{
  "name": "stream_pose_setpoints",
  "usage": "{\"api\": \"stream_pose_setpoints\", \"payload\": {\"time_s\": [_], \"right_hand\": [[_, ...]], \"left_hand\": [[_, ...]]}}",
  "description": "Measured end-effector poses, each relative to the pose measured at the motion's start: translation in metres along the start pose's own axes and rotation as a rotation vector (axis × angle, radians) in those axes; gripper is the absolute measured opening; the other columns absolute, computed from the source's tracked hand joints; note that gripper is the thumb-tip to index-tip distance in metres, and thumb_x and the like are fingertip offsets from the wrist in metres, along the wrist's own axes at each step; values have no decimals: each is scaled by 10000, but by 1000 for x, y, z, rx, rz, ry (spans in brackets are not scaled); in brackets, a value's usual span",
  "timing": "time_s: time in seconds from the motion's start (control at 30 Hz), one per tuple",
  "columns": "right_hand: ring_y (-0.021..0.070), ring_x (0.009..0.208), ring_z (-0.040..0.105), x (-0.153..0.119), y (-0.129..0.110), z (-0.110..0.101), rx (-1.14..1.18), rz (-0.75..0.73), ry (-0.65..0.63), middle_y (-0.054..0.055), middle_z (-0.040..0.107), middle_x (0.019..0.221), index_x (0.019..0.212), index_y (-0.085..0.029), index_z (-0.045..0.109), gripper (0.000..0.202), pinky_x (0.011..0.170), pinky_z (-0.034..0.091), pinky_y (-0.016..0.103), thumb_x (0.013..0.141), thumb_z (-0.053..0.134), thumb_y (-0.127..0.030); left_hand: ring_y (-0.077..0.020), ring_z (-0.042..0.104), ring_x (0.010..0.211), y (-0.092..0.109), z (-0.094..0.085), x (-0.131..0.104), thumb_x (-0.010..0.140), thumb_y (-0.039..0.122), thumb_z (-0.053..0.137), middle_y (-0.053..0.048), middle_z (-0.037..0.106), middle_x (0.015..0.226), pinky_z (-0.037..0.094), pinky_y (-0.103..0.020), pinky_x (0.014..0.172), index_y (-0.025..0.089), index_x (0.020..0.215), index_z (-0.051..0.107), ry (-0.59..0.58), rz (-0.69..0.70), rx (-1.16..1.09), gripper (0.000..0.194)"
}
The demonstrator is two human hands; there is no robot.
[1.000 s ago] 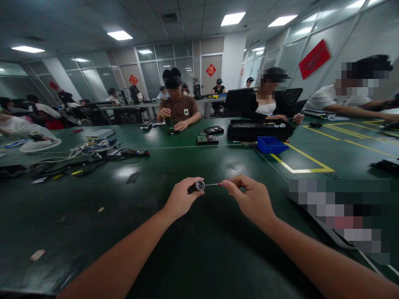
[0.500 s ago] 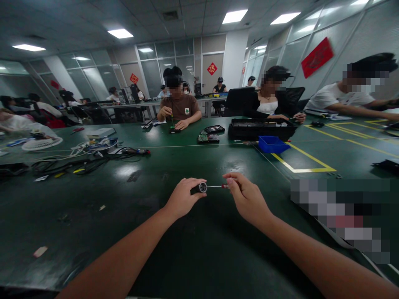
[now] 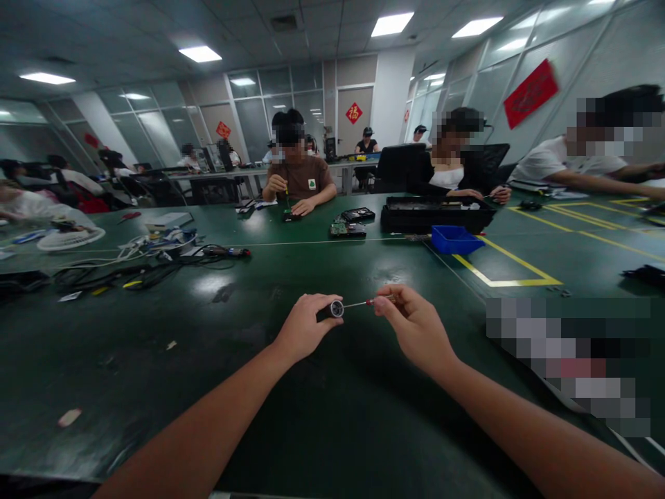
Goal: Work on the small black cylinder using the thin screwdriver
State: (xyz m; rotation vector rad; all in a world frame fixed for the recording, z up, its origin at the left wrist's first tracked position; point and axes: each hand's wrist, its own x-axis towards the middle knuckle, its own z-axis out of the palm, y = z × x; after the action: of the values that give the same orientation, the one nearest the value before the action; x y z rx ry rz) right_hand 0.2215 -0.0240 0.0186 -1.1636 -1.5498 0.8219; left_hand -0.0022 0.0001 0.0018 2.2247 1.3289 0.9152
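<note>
Over the green table, my left hand is closed around a short black cylinder, whose silvery round open end faces me and slightly right. In my right hand, fingers pinch the handle of a screwdriver with a red collar and a thin metal shaft. That shaft points left, and its tip meets the rim area of the cylinder's end; whether it sits inside cannot be made out. My fingers hide most of the cylinder's body and part of the screwdriver's handle.
Cables lie in a tangle at left. Ahead are opened drives, a long black housing and a blue bin. A co-worker sits opposite with a screwdriver. More people sit at right.
The screwdriver's handle has risen a little, so its shaft now slopes down to the left instead of lying level. My left hand and the cylinder have barely moved.
</note>
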Motion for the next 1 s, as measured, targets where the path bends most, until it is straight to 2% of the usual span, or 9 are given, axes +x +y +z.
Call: {"api": "stream_pose_setpoints", "payload": {"time_s": [0.1,0.17,0.27,0.4,0.63,0.87,1.0], "right_hand": [[198,818,644,6,6,1,281,98,53,42,668,864,990,-199,638,287,804,512,367,931,574,-472],[173,704,615,10,9,1,490,224,15,21,625,763,915,-192,631,296,750,526,358,918,579,-483],[157,640,586,13,12,0,572,265,5,13,598,721,868,-188,619,287,685,532,339,892,618,-474],[179,764,633,10,14,0,391,102,87,42,653,859,962,-192,628,285,730,537,348,931,586,-471],[187,790,670,2,4,-1,77,-66,55,36,684,852,1012,-199,620,258,763,536,362,974,524,-436],[187,613,653,-1,-6,-7,-242,-96,37,12,688,680,904,-201,683,291,580,480,311,899,629,-487],[204,781,691,-3,-8,-10,-302,-217,-38,46,740,885,1031,-213,655,198,687,505,324,962,533,-353]], "left_hand": [[-242,574,1170,2,-2,0,863,266,717,-27,675,1221,307,-545,1141,298,1218,649,2,84,26,364],[-235,553,1205,3,-4,0,881,267,695,-17,671,1232,174,-596,1191,318,1216,647,-10,137,65,343],[-238,536,1226,4,-5,0,889,289,684,-18,668,1241,115,-622,1196,328,1223,643,-30,129,102,339],[-240,540,1223,2,-4,1,871,325,709,-16,661,1260,128,-620,1195,331,1245,628,-33,77,89,383],[-244,561,1205,2,-2,0,852,342,731,-15,667,1248,132,-613,1199,332,1237,635,-31,49,84,398],[-245,574,1188,3,-1,0,838,331,749,-13,675,1230,151,-611,1192,326,1223,642,-22,16,94,400],[-243,572,1189,2,-1,0,853,319,732,-19,673,1232,160,-607,1187,319,1230,637,-22,8,86,389]]}}
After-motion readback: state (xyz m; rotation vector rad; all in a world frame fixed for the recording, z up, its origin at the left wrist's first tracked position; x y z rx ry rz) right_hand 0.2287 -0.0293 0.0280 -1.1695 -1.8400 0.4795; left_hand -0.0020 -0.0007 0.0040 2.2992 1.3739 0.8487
